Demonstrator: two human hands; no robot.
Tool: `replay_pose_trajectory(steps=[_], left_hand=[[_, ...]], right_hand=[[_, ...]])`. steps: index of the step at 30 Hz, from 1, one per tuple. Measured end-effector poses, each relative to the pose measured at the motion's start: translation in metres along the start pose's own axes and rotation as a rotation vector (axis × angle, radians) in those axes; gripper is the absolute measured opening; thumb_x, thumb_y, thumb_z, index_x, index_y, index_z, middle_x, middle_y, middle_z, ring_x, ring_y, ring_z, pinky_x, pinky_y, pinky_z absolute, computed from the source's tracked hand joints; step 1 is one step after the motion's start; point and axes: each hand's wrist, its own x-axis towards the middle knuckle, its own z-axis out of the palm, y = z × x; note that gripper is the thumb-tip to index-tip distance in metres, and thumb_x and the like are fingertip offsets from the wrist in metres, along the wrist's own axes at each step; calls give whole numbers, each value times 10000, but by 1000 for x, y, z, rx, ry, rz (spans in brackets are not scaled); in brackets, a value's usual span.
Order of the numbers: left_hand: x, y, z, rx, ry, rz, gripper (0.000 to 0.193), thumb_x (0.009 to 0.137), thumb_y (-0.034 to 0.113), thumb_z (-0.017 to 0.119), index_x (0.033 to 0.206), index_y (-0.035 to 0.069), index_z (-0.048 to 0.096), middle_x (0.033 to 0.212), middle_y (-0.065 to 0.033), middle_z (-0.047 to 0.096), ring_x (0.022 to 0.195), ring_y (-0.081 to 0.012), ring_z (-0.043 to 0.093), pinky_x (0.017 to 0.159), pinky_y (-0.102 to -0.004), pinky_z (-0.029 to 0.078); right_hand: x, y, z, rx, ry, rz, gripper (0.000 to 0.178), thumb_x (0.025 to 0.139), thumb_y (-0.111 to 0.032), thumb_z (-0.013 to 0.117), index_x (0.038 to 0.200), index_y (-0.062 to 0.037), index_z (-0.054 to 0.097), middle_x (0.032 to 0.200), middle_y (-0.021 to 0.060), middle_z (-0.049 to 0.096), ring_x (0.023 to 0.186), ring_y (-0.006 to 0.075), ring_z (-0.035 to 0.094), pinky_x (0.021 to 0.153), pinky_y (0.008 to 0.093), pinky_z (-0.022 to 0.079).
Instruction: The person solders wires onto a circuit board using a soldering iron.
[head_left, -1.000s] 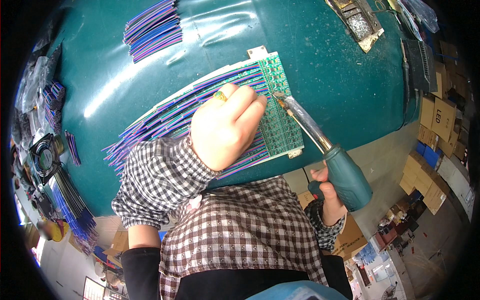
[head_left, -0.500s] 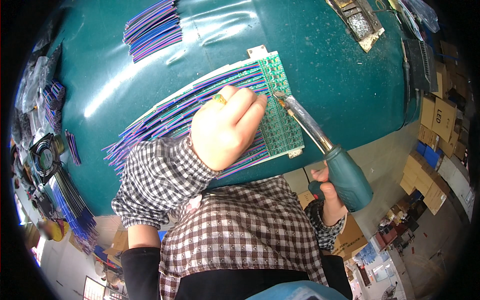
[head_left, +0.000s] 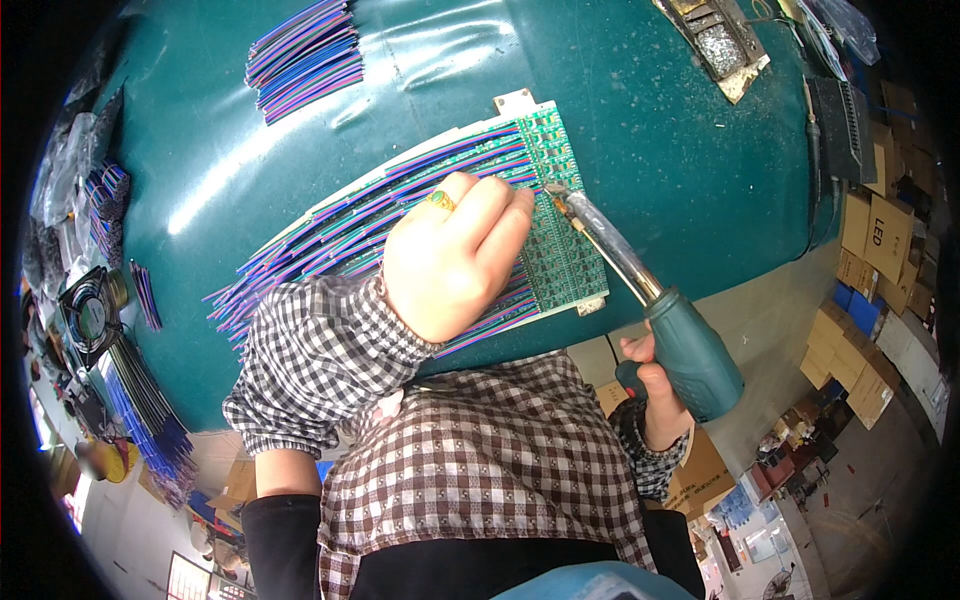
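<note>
A green circuit board panel [head_left: 562, 255] with rows of small parts lies on the table. Blue, pink and black wires [head_left: 330, 222] fan out from it to the left. Bent over these wires, my left hand [head_left: 450, 255] has its fingers closed, the tips pinching a wire at the board; the pinch itself is mostly hidden. My right hand [head_left: 660, 400] grips a green pistol-shaped soldering gun [head_left: 695, 355] from below. Its metal tip [head_left: 556, 194] touches or nearly touches the board just right of my left fingertips.
A bundle of cut wires [head_left: 305, 60] lies at the far left of the green tabletop [head_left: 660, 160]. A metal solder tray [head_left: 715, 50] stands at the far right. A small fan [head_left: 90, 315] and more wire bundles [head_left: 150, 420] line the left edge. Cardboard boxes [head_left: 885, 235] stand beyond the right edge.
The soldering gun has shifted very slightly left, with its tip still by the same spot on the board. My left hand has barely moved.
</note>
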Motion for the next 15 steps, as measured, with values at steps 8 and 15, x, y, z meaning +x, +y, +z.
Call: replay_pose_trajectory(steps=[8,15], left_hand=[[0,1,-1,4,-19,-6,289,663,68,604,935,-27,609,785,-75,499,695,-202,524,591,-292,467],[0,1,-1,12,-13,-6,299,657,81,595,937,-24,608,783,-71,494,694,-200,520,588,-289,463]], right_hand=[[0,2,0,-38,21,5,352,709,-146,817,973,18,652,877,80,688,791,155,653,732,277,525],[-1,1,-2,-105,-11,-70,395,775,-212,755,1016,60,601,867,106,634,792,188,617,761,342,529]])
